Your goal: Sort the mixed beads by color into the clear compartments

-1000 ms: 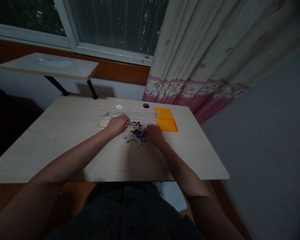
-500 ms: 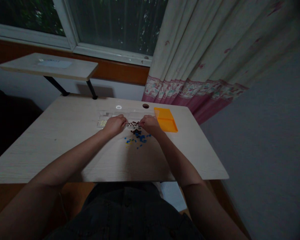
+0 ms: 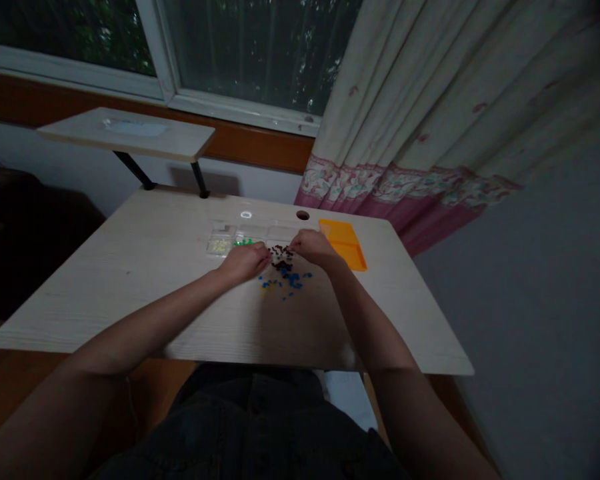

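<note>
My left hand (image 3: 245, 262) is closed at the near edge of a clear divided box (image 3: 275, 230), beside small dark brown pieces (image 3: 282, 265). On the other side of those pieces my right hand (image 3: 312, 245) is closed too, its fingertips pinched. Whatever either hand holds is too small to make out. Some brown pieces lie in the box's near compartment and more are heaped in front of it. Pale pieces (image 3: 220, 246) and green pieces (image 3: 243, 241) fill two compartments at the left. Blue pieces (image 3: 294, 279) and a few yellow pieces (image 3: 267, 285) are scattered nearer me on the table.
An orange tray (image 3: 344, 233) lies right of the box on the wooden table (image 3: 145, 280). Behind it is a round cable hole (image 3: 303, 215). A raised shelf (image 3: 180, 141) stands at the back left; a curtain (image 3: 380, 133) hangs behind the right side.
The view has shifted, so the table sits further right. My left hand has drawn slightly toward me, uncovering the green pieces. My right hand stays beside the brown pieces.
</note>
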`<state>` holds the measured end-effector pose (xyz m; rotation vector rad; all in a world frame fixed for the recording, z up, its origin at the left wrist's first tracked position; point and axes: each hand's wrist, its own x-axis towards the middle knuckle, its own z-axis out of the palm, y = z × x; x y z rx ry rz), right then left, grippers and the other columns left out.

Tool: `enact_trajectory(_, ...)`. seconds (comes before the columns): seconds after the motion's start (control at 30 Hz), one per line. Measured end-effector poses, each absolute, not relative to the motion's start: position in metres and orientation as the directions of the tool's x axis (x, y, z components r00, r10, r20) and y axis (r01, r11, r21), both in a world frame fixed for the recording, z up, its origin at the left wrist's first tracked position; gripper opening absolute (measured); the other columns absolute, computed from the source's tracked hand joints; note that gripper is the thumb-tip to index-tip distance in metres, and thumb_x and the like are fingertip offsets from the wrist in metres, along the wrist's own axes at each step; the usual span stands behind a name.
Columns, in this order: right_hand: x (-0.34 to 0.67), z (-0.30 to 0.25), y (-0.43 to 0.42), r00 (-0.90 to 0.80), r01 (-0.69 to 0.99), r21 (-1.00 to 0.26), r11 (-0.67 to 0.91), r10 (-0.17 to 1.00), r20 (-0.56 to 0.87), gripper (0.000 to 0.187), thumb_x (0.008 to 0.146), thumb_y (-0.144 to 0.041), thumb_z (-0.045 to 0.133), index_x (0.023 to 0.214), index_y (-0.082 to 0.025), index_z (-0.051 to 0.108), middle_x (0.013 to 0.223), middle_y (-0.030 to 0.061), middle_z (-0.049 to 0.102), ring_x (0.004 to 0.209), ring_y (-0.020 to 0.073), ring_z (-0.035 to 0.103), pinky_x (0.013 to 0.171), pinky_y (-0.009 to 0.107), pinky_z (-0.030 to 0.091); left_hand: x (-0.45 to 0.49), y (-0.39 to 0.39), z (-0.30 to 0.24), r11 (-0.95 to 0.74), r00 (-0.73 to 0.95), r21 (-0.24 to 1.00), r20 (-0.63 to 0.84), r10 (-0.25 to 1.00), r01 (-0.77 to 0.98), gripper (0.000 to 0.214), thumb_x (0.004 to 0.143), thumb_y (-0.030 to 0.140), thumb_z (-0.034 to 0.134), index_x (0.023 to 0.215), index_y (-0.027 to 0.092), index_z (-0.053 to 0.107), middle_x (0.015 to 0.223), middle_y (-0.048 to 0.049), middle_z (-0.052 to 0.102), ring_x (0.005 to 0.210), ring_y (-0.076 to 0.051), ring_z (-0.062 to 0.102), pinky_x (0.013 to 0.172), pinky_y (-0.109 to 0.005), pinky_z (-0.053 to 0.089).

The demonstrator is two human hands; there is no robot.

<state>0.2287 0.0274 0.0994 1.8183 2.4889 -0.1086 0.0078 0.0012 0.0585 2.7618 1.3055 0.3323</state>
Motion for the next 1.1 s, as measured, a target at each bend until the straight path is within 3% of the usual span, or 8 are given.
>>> enact_trajectory(0.2, 0.248, 0.093, -0.007, -0.325, 0.946, -0.041, 0.323, 0.944, -0.052, 0.025, 0.092, -0.035, 0.055, 0.101, -0.024, 0.075, 0.105, 0.0063, 0.070, 0.099, 0.0174, 0.061, 0.085, 0.026, 0.039, 0.024, 0.008, 0.042, -0.682, 0.673, 0.140, 0.110, 0.731, 0.718, 0.025, 0.092, 0.030, 0.049, 0.110, 0.021, 0.062, 0.111, -0.0069, 0.062, 0.093, -0.021, 0.064, 0.074, -0.029, 0.047)
enact_trajectory(0.4, 0.249, 0.081, -0.028, -0.306, 0.952, -0.040, 0.304, 0.951, -0.052, 0.024, 0.092, -0.033, 0.054, 0.099, -0.026, 0.075, 0.100, 0.0057, 0.070, 0.096, 0.0193, 0.061, 0.081, 0.028, 0.039, 0.027, 0.009, 0.033, -0.677, 0.671, 0.087, 0.096, 0.736, 0.731, 0.025, 0.095, 0.036, 0.044, 0.103, 0.020, 0.061, 0.106, -0.0075, 0.062, 0.089, -0.019, 0.064, 0.069, -0.027, 0.046)
enact_trajectory(0.57, 0.245, 0.076, -0.031, -0.321, 0.946, -0.052, 0.319, 0.946, -0.044, 0.023, 0.092, -0.030, 0.053, 0.100, -0.026, 0.075, 0.103, 0.0061, 0.069, 0.100, 0.0198, 0.059, 0.085, 0.030, 0.037, 0.023, 0.008, 0.032, -0.676, 0.666, 0.092, 0.124, 0.736, 0.731, 0.027, 0.097, 0.034, 0.038, 0.100, 0.018, 0.060, 0.102, -0.0082, 0.063, 0.085, -0.019, 0.063, 0.067, -0.027, 0.044)
enact_trajectory(1.1, 0.219, 0.071, -0.030, -0.355, 0.934, 0.037, 0.356, 0.934, -0.032, 0.026, 0.096, -0.032, 0.047, 0.108, -0.025, 0.070, 0.108, 0.0088, 0.067, 0.104, 0.0220, 0.057, 0.087, 0.033, 0.037, 0.009, 0.004, 0.039, -0.669, 0.651, 0.155, 0.156, 0.743, 0.727, 0.024, 0.095, 0.033, 0.043, 0.098, 0.019, 0.062, 0.102, -0.0075, 0.064, 0.091, -0.019, 0.063, 0.073, -0.027, 0.045)
